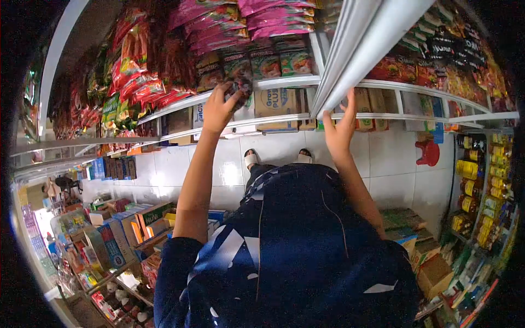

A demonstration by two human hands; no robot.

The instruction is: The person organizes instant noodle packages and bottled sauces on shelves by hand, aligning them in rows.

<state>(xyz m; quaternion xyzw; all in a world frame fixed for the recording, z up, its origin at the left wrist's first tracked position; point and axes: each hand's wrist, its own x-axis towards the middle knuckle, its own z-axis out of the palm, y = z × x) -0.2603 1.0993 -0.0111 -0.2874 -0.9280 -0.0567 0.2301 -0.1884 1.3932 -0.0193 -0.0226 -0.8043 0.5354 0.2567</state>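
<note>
My left hand [219, 112] is at the front edge of the white metal shelf [273, 83], its fingers closed on a small dark, crumpled thing [239, 92]; its kind is something I cannot tell. Just behind it stands a row of green and black food packets [268, 64]. Piles of pink packets [279, 16] lie farther back. Beside the foot of the slanting white metal post [355, 54], my right hand [342, 124] is raised with thumb and fingers apart, nothing in it.
Cardboard boxes [276, 104] sit below the shelf. Red packets [134, 60] hang at the left. A red plastic stool [427, 153] stands on the tiled floor [383, 158], near racks of yellow-labelled bottles [469, 169]. Crowded goods shelves [109, 246] are behind me.
</note>
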